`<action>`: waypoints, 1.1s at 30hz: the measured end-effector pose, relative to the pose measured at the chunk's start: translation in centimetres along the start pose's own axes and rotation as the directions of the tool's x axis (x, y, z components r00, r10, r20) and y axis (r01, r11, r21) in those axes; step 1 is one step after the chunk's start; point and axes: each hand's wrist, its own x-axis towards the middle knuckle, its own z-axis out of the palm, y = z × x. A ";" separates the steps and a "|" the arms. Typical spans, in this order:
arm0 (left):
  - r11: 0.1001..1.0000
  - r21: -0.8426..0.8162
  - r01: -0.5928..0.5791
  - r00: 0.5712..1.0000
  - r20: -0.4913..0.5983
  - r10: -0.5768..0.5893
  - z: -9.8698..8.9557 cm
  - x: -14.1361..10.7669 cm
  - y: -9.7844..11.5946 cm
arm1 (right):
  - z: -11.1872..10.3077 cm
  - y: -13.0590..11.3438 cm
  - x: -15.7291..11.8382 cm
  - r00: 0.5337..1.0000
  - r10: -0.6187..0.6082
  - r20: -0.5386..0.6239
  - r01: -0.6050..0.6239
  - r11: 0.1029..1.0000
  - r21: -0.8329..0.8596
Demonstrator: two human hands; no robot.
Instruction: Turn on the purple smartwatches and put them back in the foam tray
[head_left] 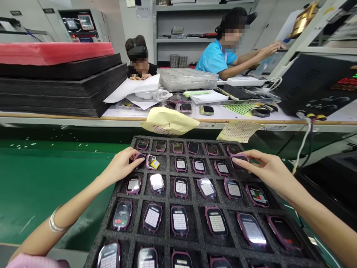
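Observation:
A black foam tray (167, 201) with square compartments holds several purple-framed smartwatch bodies without straps; many screens are lit with a white keypad-like display. At the second row's left end, my left hand (122, 165) pinches a smartwatch (140, 158) between thumb and fingers. Beside it, an opened purple watch case (149, 160) has a yellow battery (155, 164) sticking out. My right hand (264, 169) grips another dark-screened smartwatch (240, 158) at the right end of that row, thumb across its face. Near my right hand, a watch with a lit screen (223, 168) lies in its compartment.
Stacked black foam trays (55, 87) topped by a pink foam sheet (55, 52) stand left on the bench. Clear plastic trays (186, 78), papers (134, 89) and a power supply (318, 85) are also there. Yellow bags (169, 121) overhang the edge. Two people work beyond.

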 end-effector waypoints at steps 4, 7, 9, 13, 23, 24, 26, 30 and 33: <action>0.986 -0.153 -0.058 0.998 -0.046 0.051 0.4 0.2 2.0 | 0.7 -3.3 0.1 0.994 -0.020 0.109 -0.009 0.964 0.264; 0.872 -0.489 -0.018 1.000 0.008 0.026 0.8 0.9 3.9 | 1.3 -4.9 0.3 0.985 -0.026 0.171 -0.045 0.916 0.399; 0.738 -0.670 0.074 0.995 0.099 -0.009 0.9 1.5 4.6 | 1.7 -5.5 0.5 0.976 -0.002 0.217 -0.102 0.878 0.467; 0.572 -0.799 0.182 0.981 0.187 -0.051 0.8 2.5 4.7 | 2.9 -6.0 1.1 0.941 -0.016 0.339 -0.218 0.736 0.641; 0.719 -0.692 0.062 0.996 -0.006 -0.092 1.3 2.7 6.5 | 6.0 -5.4 1.1 0.842 -0.204 0.499 -0.316 0.563 0.764; 0.785 -0.620 -0.007 0.996 -0.075 -0.050 1.4 2.6 6.7 | 6.0 -5.2 1.0 0.836 -0.209 0.508 -0.322 0.562 0.762; 0.857 -0.506 -0.100 0.989 -0.144 0.030 1.6 2.2 6.9 | 5.9 -4.9 0.9 0.820 -0.210 0.532 -0.345 0.561 0.752; 0.908 -0.390 -0.156 0.979 -0.182 0.090 2.0 1.3 7.2 | 6.0 -4.5 0.9 0.778 -0.221 0.588 -0.398 0.551 0.734; 0.915 -0.356 -0.189 0.973 -0.196 0.125 2.3 1.0 7.4 | 6.3 -4.4 0.8 0.756 -0.235 0.611 -0.424 0.534 0.731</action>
